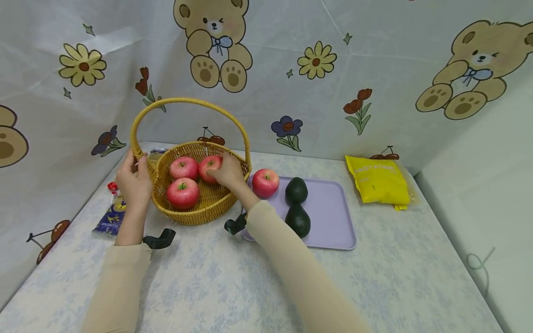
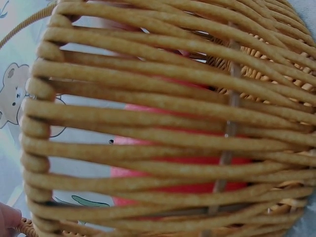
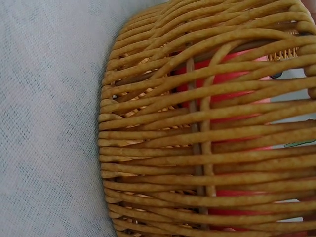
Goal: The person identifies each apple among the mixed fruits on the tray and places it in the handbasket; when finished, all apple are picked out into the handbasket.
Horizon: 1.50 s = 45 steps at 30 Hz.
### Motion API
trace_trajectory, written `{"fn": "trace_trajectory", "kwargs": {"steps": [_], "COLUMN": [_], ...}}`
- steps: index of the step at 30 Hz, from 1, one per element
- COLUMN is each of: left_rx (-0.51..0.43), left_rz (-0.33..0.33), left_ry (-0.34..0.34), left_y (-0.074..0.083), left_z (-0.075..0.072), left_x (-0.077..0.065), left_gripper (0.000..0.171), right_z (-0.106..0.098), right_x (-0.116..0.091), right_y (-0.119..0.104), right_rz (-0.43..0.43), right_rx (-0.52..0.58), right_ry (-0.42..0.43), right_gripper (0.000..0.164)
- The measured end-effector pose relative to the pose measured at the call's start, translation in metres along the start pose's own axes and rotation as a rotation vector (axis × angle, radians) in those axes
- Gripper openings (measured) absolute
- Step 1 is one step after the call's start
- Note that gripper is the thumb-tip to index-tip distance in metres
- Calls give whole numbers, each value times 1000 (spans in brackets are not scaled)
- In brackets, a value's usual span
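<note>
A yellow-brown wicker basket [image 1: 201, 216] with a tall arched handle stands on the table, holding red apples. Two of them, the upper left apple [image 1: 183, 168] and the lower left apple [image 1: 183, 193], lie on its left side. My right hand [image 1: 231, 171] reaches over the right rim and grips a third apple [image 1: 209, 167] inside. At the left rim, my left hand [image 1: 135, 178] holds the basket by the foot of its handle. Both wrist views are filled by the woven basket wall [image 2: 148, 118], with red apple showing through the gaps.
Right of the basket lies a lilac tray [image 1: 333, 217] with another apple [image 1: 265, 182] and two dark green avocados [image 1: 296, 191]. A yellow packet [image 1: 376, 180] sits at the back right. Behind my left hand are a blue spaghetti packet [image 1: 110, 219] and a red lollipop [image 1: 112, 187].
</note>
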<state>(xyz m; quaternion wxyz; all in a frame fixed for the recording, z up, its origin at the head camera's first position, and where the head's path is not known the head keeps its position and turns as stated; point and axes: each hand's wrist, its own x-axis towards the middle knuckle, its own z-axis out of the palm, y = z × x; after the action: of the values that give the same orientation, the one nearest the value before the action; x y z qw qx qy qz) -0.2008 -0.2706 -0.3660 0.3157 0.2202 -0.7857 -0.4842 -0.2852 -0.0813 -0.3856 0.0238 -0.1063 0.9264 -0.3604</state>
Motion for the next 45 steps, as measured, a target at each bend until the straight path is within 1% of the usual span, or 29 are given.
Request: {"fn": "trace_trajectory", "kwargs": {"steps": [6, 10, 16, 20, 24, 29, 33, 38, 40, 42, 45], "left_rx": [0, -3, -12, -15, -21, -25, -17, -15, -22, -22, -20], "left_rz": [1, 2, 15, 13, 10, 6, 12, 19, 24, 23, 23], "left_ry": [1, 2, 0, -2, -5, -5, 4, 18, 19, 14, 8], "left_y": [-1, -1, -2, -4, -6, -6, -5, -3, -2, -2, -3], "left_z": [1, 1, 1, 1, 1, 1, 1, -1, -1, -1, 0], "left_x": [0, 0, -1, -1, -1, -2, -1, 1, 2, 2, 2], "left_gripper": [36, 36, 35, 36, 36, 36, 36, 35, 35, 35, 35], "right_z": [1, 2, 2, 3, 5, 3, -7, -34, -47, -60, -76], "right_x": [1, 1, 1, -1, -4, -11, -23, -46, -54, -61, -70], "right_y": [1, 2, 2, 2, 3, 4, 2, -1, 0, 4, 13], "right_rz": [4, 7, 18, 17, -14, -83, -165, -265, -275, -268, -249], "right_rx": [-14, -8, -39, -36, -32, -9, 34, 57, 78, 109, 141], "right_ry": [1, 5, 15, 29, 72, 138, 145, 72, 38, 26, 49], "right_gripper": [53, 52, 55, 56, 54, 52, 49, 45, 45, 46, 48]}}
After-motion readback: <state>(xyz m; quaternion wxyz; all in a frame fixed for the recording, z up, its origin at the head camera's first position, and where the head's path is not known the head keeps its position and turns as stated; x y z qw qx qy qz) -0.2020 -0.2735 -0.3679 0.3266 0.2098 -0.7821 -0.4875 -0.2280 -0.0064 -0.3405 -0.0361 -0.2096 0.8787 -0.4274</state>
